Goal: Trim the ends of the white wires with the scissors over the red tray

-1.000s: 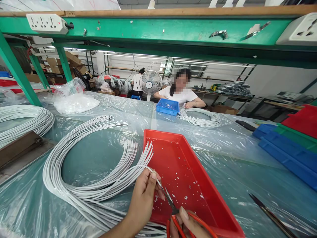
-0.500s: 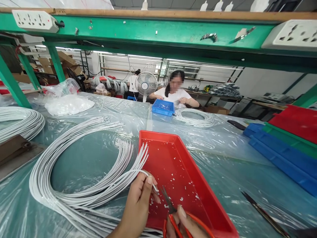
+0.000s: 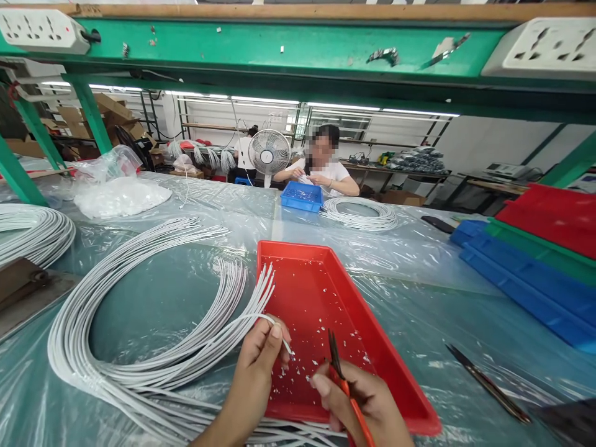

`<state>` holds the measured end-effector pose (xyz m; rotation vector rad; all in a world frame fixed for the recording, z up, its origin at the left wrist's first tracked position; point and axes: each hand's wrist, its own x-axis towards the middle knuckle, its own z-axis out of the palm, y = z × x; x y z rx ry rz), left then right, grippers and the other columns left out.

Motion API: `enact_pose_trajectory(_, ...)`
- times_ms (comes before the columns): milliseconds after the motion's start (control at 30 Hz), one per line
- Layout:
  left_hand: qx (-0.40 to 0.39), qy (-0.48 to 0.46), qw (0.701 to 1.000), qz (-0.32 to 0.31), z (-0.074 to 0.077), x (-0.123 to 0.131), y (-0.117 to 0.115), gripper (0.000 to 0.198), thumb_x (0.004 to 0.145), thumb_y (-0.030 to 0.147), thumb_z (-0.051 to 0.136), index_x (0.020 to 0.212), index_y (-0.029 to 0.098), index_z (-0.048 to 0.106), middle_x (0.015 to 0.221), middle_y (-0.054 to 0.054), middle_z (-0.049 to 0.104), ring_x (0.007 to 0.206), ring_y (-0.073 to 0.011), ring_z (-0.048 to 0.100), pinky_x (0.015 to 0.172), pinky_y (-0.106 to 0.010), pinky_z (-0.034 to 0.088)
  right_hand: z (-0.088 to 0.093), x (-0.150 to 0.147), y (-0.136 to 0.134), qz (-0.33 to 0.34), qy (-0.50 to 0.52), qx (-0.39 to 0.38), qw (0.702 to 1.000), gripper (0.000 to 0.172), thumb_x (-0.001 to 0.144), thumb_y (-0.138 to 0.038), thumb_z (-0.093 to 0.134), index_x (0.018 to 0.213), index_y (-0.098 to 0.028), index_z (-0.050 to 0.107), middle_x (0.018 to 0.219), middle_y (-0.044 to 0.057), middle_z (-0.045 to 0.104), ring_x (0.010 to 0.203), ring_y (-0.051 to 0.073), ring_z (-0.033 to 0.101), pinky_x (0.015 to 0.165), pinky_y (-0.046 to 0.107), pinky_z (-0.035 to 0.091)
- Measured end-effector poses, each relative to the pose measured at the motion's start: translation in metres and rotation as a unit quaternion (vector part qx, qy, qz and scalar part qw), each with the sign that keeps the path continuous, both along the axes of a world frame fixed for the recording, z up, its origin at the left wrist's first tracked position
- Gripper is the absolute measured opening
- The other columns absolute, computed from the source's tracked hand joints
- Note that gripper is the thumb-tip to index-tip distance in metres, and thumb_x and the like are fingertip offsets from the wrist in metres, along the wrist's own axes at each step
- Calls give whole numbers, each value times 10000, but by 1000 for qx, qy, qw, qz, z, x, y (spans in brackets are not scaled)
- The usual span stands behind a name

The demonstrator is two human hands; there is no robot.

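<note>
My left hand [image 3: 258, 366] pinches the end of one white cable [image 3: 254, 318] over the left edge of a red tray [image 3: 372, 347]. That cable arcs out of a big bundle of white cables [image 3: 139, 335] curved on the plastic-covered table. My right hand [image 3: 367, 403] grips orange-handled scissors [image 3: 339, 372], blades closed and pointing up, a short way right of the cable tip. White clippings [image 3: 321, 347] lie scattered in the tray.
A dark tool [image 3: 488, 383] lies at the right. Blue, green and red trays [image 3: 535, 261] are stacked far right. Across the table a person in white [image 3: 321, 171] works by a blue bin [image 3: 302, 197] and cable coil [image 3: 361, 215]. Green frame with power strips overhead.
The scissors have come off the cable tip, moving right and up with blades closed. My right hand has risen further into view. The camera has tilted slightly.
</note>
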<state>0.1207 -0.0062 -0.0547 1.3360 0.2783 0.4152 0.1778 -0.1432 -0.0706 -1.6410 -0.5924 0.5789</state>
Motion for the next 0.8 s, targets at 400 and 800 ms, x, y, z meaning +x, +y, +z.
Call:
enact_pose_trajectory(400, 24, 6, 998, -62, -9, 2, -7, 300, 864, 399, 390, 702, 158, 467, 654, 15, 399, 611, -118, 398, 602, -217, 334, -2, 18, 8, 36, 16, 19, 999, 315, 684, -415, 698, 629, -124, 590, 476, -40, 387, 392, 80, 345, 379, 180, 292)
enact_pose_trajectory(800, -54, -61, 991, -105, 4, -5, -7, 298, 850, 329, 461, 721, 103, 606, 659, -18, 473, 633, -117, 444, 625, -214, 348, -19, 23, 6, 97, 216, 121, 964, 385, 666, -435, 709, 553, -146, 482, 441, -51, 395, 340, 55, 305, 359, 174, 326)
